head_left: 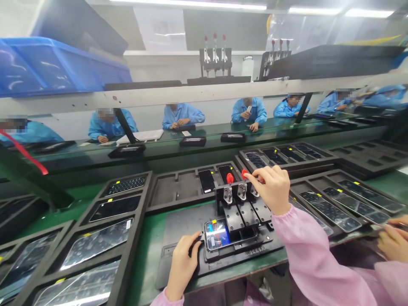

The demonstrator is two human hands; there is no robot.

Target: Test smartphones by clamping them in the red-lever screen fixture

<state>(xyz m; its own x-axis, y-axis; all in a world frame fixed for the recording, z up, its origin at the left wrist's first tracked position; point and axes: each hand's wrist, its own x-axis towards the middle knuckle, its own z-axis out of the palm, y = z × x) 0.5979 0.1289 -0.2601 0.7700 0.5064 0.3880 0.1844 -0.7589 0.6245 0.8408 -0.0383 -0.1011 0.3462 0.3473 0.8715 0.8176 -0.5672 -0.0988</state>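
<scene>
A black clamping fixture [248, 216] with a row of toggle clamps stands in front of me. Under its plates lies a phone screen [217, 234], its left end showing a bright reflection and a yellow tab. My right hand [273, 189] is closed, thumb and fingers on the red-tipped clamp lever [245, 174]; my fingers partly hide a further clamp. Another red-tipped lever [230, 178] stands upright to its left. My left hand [185, 263] curls its thumb and index finger against the fixture's left edge, beside the screen; its other fingers are hidden.
Foam trays with screens stand to the left [134, 238], behind [165, 208] and to the right [287, 182]. Another person's hand [395, 240] is at the right edge. Across a shelf beam [191, 95], people in blue work at a bench. A blue bin [63, 68] sits above left.
</scene>
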